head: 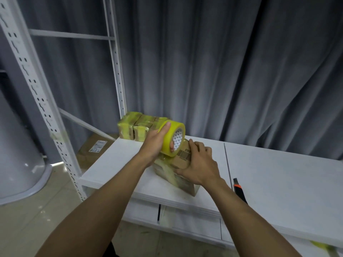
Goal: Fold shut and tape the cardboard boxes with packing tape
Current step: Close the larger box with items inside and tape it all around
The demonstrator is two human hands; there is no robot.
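Lettering is scarce: a black barcode (182, 154) is printed on the top of the cardboard box (181, 164), with a short dark code just above it that begins with a D and is otherwise too blurred to read. The white core of the tape roll (171, 139) carries a repeating pattern of small dark triangular marks, with no words legible. A brown parcel (92, 151) lying low beside the table bears a white label whose text is too small to make out. The box is plain brown and closed, its near and left parts wrapped in glossy, yellowish clear tape that wrinkles over the corners. It sits at an angle on the white table (278, 173), close to the front edge. The left hand (155, 143) grips the yellow roll, thumb laid across the outer band and a fingertip hooked inside the core, holding it at the box's far left end. The right hand (201, 164) holds the box from above, fingers curled over its far edge and thumb along the near side. A stack of taped boxes (135, 127) stands at the table's far left corner, and an orange-and-black knife (239, 190) lies to the right of the right forearm.
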